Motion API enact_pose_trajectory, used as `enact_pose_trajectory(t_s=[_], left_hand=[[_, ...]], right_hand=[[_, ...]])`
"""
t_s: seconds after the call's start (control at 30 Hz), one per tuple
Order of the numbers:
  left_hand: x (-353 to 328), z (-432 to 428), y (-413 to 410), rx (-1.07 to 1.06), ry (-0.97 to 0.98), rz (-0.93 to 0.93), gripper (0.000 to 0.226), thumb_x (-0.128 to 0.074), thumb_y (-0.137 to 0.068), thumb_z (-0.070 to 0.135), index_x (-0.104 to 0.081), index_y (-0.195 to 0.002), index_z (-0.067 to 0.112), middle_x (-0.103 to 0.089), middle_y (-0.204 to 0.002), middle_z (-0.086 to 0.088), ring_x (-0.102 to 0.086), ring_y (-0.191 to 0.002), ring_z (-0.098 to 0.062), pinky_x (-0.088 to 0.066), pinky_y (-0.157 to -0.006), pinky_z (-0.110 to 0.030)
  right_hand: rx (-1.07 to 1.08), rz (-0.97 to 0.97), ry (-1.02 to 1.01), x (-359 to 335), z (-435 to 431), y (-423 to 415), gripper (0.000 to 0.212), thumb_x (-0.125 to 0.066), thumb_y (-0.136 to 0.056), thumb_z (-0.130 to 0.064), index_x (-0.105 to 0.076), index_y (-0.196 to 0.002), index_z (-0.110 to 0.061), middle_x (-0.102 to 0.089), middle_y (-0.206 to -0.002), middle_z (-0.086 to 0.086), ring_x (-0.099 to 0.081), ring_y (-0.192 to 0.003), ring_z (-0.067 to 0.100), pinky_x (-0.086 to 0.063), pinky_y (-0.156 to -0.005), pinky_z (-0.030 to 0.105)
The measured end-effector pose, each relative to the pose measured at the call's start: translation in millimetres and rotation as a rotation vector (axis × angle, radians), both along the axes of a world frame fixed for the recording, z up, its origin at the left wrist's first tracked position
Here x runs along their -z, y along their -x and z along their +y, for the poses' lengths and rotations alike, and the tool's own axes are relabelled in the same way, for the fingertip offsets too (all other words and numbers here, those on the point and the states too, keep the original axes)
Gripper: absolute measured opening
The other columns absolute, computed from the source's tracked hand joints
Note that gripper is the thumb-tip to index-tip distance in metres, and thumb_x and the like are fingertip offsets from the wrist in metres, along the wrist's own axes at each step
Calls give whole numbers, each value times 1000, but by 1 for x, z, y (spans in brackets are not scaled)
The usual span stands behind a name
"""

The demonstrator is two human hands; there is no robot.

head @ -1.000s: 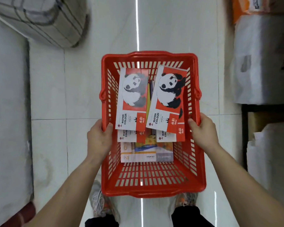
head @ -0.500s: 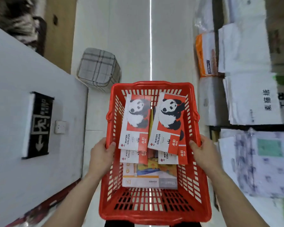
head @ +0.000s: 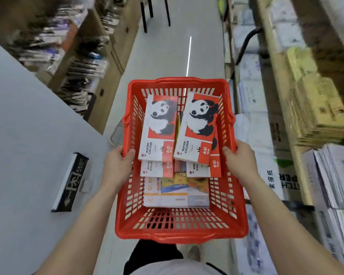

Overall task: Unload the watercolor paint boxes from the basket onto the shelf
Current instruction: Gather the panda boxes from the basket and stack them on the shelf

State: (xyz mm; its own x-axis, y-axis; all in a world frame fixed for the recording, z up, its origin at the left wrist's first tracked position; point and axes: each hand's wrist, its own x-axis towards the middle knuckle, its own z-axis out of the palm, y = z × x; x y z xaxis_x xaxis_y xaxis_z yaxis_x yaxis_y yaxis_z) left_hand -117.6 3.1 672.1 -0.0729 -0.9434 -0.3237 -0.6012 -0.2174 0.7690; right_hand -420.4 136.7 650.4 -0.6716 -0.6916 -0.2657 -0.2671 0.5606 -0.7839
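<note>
Fingers (head: pixel 130 153) of left hand (head: pixel 117 165) and right hand (head: pixel 239 161) still clamp basket (head: pixel 181 235), now among shelves (head: pixel 270 62).

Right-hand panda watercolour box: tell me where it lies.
In the head view the right-hand panda box lies uppermost in the red basket, beside the left panda box, near the right hand gripping the rim.

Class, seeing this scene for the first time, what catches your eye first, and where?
The bright red basket fills the middle, held over the aisle floor. On top of its load lie two panda watercolour boxes, the left box and the right box, side by side. Blurred paper stacks crowd the right side.
</note>
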Motion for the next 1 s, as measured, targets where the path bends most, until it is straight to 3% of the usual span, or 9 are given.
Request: enact_pose_trajectory(t_s=[0.17,0.27,0.33,0.4,0.53,0.63,0.83,0.9,1.0], left_hand=[[-17,-86,32,1,38,47,16,-56,-99,50,-61,-91,37,-79,-87,8,-78,-65,-11,-61,-60,-32],[-22,-152,52,21,63,63,18,-55,-100,49,-65,-99,34,-79,-92,6,-78,-71,-16,-64,-71,-43],[-26,-197,65,42,78,54,23,-54,-100,48,-67,-105,30,-78,-94,6,-77,-75,-17,-63,-75,-47],[-29,-243,80,55,66,75,21,-54,-100,49,-67,-104,32,-78,-92,8,-77,-72,-15,-64,-72,-43],[-30,-328,111,90,93,77,17,-55,-100,46,-64,-87,38,-74,-82,16,-74,-64,-4,-58,-59,-29],[-27,-394,137,80,103,66,19,-57,-100,42,-65,-84,36,-74,-78,17,-74,-64,-3,-52,-55,-25],[-7,-531,204,38,64,54,22,-57,-94,41,-71,-91,24,-79,-85,3,-77,-73,-23,-62,-72,-50],[-5,-577,228,9,58,45,22,-57,-95,40,-71,-91,23,-79,-84,2,-76,-73,-24,-62,-73,-52],[-11,-641,263,-48,31,50,21,-57,-96,41,-70,-90,25,-79,-79,3,-77,-67,-22,-62,-67,-49]], right_hand=[[0,44,52,-31,-90,32,20,-57,-100,-18,-71,-113,-15,-73,-96,0,-69,-84,18,-46,-63,21],[8,61,54,-46,-154,50,21,-57,-100,-16,-70,-116,-13,-74,-101,3,-70,-89,21,-52,-75,30],[37,55,46,-54,-192,61,20,-58,-101,-16,-70,-116,-11,-75,-100,3,-69,-85,18,-51,-70,27],[45,60,48,-59,-232,73,18,-58,-100,-16,-70,-113,-12,-74,-96,1,-69,-82,15,-47,-64,23],[61,59,34,-62,-311,103,14,-59,-99,-15,-70,-106,-15,-76,-95,3,-72,-84,22,-52,-70,31],[56,48,34,-57,-376,131,13,-59,-98,-17,-67,-100,-26,-76,-87,-4,-71,-75,10,-49,-60,24],[1,3,34,-31,-523,204,12,-60,-98,-17,-69,-100,-24,-70,-76,-17,-68,-60,-4,-45,-48,12],[-32,-20,28,-30,-577,231,13,-60,-98,-17,-68,-101,-26,-74,-81,-12,-71,-68,0,-56,-60,20],[-81,-40,-9,-39,-657,272,11,-60,-98,-19,-65,-96,-28,-80,-96,4,-76,-85,24,-62,-81,45]])
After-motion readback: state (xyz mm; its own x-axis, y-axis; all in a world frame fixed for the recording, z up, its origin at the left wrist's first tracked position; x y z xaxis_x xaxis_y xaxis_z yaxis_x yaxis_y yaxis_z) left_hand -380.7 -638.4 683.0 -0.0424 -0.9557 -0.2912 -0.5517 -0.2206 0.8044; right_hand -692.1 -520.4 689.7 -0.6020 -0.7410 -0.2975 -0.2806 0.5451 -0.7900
